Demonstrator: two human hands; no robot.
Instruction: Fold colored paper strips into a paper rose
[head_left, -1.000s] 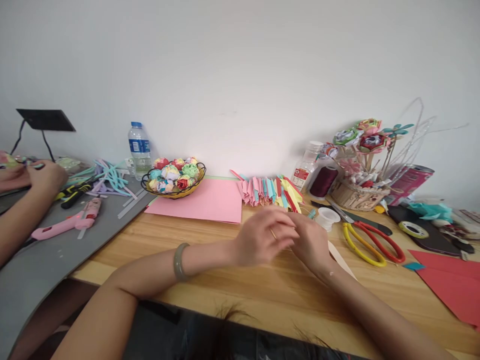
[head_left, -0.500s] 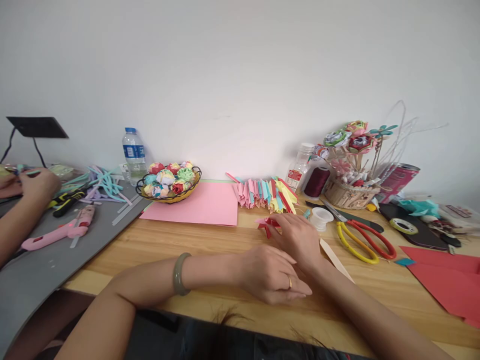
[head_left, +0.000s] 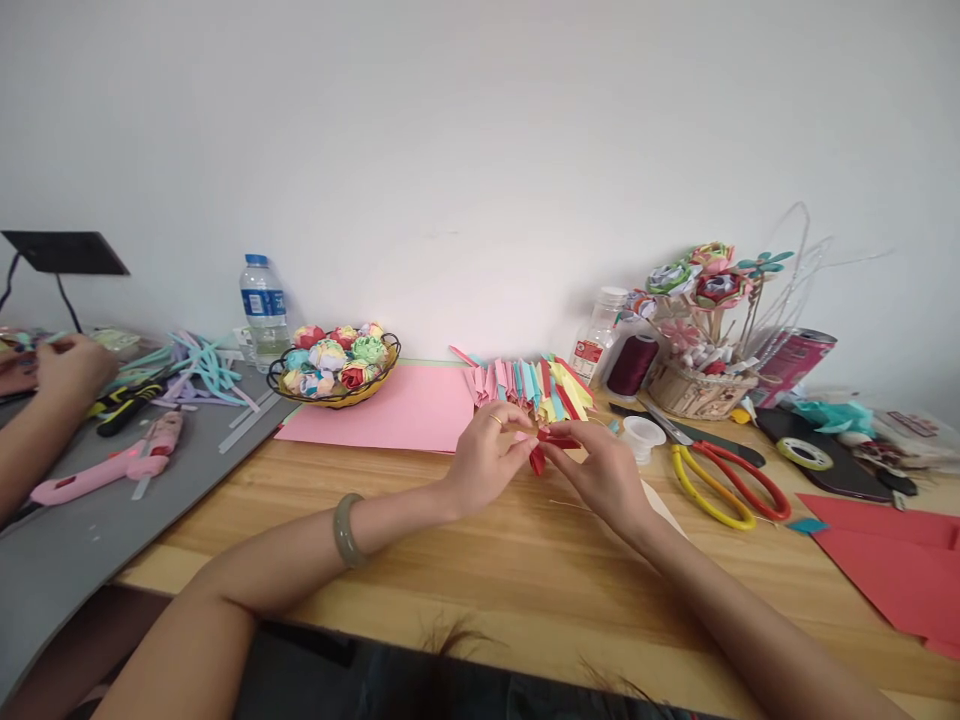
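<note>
Left of centre, a blue-capped water bottle [head_left: 264,315] stands upright behind a basket [head_left: 364,391] heaped with paper flowers [head_left: 328,355]. At the far left, a pink glue gun [head_left: 90,478] lies on a grey mat [head_left: 161,512], near black-and-yellow pliers [head_left: 129,409] and a tangle of pastel strips [head_left: 215,377]. At the right, a pot [head_left: 701,393] of flowers [head_left: 721,288] stands beside a tilted pink can [head_left: 797,368].

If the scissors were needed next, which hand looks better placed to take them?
Probably the right hand: the scissors lie on its side, nearer to it. The left hand is farther off, and both hold the red folded paper.
</note>
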